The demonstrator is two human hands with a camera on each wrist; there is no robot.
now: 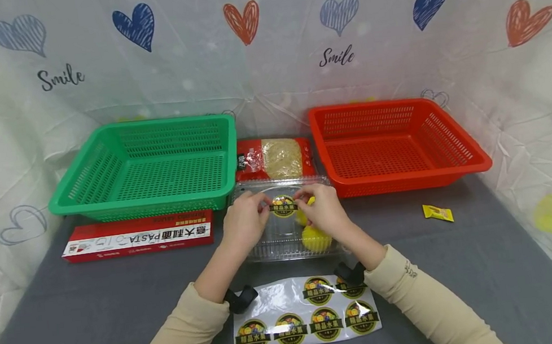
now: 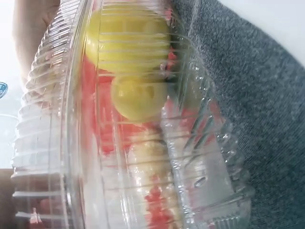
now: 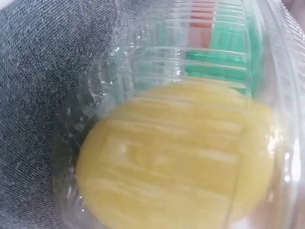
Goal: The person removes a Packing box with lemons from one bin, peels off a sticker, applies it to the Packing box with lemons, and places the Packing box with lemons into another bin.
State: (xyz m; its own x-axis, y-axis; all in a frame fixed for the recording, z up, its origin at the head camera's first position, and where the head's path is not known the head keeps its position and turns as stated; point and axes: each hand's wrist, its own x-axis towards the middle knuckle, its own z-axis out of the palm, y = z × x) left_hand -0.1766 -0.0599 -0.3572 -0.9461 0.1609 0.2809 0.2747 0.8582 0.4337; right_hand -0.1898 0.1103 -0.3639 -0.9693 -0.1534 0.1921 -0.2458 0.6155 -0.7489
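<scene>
A clear plastic clamshell box (image 1: 279, 245) lies in the middle of the table, lid down. Inside, at its right side, are two yellow fruits (image 1: 316, 238) that look like lemons; their yellow shows through the ribbed wall in the left wrist view (image 2: 138, 98) and right wrist view (image 3: 176, 157). A round black-and-gold fruit sticker (image 1: 283, 206) is at the lid's top. My left hand (image 1: 247, 219) pinches the sticker's left edge, and my right hand (image 1: 325, 210) pinches its right edge. Whether the sticker touches the lid I cannot tell. Both wrist views hide the fingertips.
Nearer me lies a sheet of the same stickers (image 1: 290, 295). Behind stand a green basket (image 1: 177, 203) and a red basket (image 1: 410, 179), with a red noodle bag (image 1: 282, 157) between them. A pasta box (image 1: 137, 236) lies left, a small yellow packet (image 1: 437, 213) right.
</scene>
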